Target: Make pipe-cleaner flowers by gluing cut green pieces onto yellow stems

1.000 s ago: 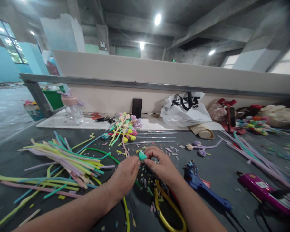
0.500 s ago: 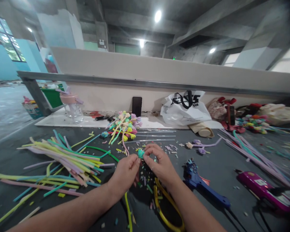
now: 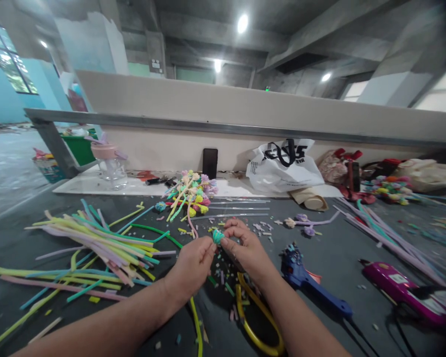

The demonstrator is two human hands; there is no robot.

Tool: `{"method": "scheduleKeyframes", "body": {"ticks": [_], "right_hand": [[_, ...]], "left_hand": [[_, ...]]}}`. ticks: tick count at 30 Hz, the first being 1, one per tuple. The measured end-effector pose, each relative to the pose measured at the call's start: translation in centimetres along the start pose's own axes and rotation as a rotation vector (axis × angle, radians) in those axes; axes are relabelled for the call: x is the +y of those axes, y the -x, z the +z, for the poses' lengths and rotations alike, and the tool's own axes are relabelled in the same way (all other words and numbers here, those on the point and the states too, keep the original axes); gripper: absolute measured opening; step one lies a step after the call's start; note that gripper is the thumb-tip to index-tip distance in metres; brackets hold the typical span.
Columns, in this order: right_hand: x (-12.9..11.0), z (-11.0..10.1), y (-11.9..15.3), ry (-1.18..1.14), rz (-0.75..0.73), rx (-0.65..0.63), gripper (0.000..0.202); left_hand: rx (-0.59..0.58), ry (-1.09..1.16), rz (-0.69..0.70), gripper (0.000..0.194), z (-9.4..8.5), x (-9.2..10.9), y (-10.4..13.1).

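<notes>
Between my two hands is a small turquoise pipe-cleaner flower [image 3: 217,237], held above the table middle. My left hand [image 3: 193,260] pinches it from the left, thumb against the curled fingers. From the right, the thumb and index finger of my right hand [image 3: 247,250] close on its other side. Scissors with yellow handles [image 3: 258,322] lie under my right forearm, their blades hidden. Small cut bits of pipe cleaner [image 3: 223,277] are scattered below my hands.
Loose pipe cleaners [image 3: 96,243] are heaped at left. Finished pipe-cleaner flowers [image 3: 191,191] lie behind my hands. At right are a blue glue gun [image 3: 315,287] and a magenta glue gun [image 3: 405,290]. A phone [image 3: 210,163], cup [image 3: 111,166] and white bag [image 3: 284,168] stand at the back.
Both hands stay nearly in place around the turquoise flower. My fingers have shifted slightly, and a bit more of the flower shows between them.
</notes>
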State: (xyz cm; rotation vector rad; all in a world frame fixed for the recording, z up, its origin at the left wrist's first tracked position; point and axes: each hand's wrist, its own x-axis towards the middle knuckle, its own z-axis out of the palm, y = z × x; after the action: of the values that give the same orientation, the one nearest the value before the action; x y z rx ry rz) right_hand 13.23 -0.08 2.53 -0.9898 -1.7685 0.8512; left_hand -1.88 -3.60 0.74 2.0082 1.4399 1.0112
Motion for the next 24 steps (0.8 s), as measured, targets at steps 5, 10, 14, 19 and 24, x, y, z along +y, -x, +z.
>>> {"method": "scheduleKeyframes", "body": {"ticks": [5, 10, 14, 19, 24], "right_hand": [[-0.3, -0.2, -0.2, 0.063, 0.016, 0.034, 0.009], [-0.1, -0.3, -0.3, 0.173, 0.010, 0.016, 0.011], [0.3, -0.6, -0.3, 0.203, 0.015, -0.031, 0.008], [0.3, -0.7, -0.3, 0.181, 0.045, -0.050, 0.006], [0.3, -0.3, -0.2, 0.135, 0.106, -0.011, 0.007]], "left_hand": [[0.100, -0.264, 0.188, 0.026, -0.1, -0.6, -0.3], [0.065, -0.332, 0.282, 0.022, 0.2, -1.0, 0.1], [0.003, -0.400, 0.318, 0.022, 0.2, -1.2, 0.2], [-0.085, -0.456, 0.268, 0.025, 0.1, -1.2, 0.2], [-0.149, -0.500, 0.267, 0.023, 0.1, -1.1, 0.3]]}}
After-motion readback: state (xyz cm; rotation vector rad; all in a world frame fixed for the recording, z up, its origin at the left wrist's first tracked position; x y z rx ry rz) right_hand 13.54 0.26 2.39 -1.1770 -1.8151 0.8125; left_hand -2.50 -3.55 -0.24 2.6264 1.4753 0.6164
